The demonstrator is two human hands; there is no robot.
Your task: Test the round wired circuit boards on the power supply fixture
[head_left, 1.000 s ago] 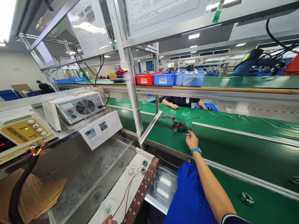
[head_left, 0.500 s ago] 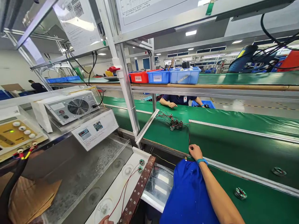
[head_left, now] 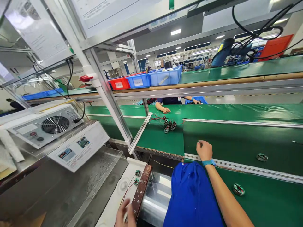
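A green surface (head_left: 236, 142) extends beyond the curled fingers of the right hand (head_left: 204, 150), full closure indeterminable, a brown studded strip (head_left: 142, 184) runs beside the parted fingers of the left hand (head_left: 125, 215), and 2 round parts (head_left: 136, 182) lie ahead of the latter's fingertips.

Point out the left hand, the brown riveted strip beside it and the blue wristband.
Left hand (head_left: 125, 215): head view, middle of its visible part.
Brown riveted strip (head_left: 142, 186): head view, upper half of its face.
Blue wristband (head_left: 208, 162): head view, middle of its outer face.
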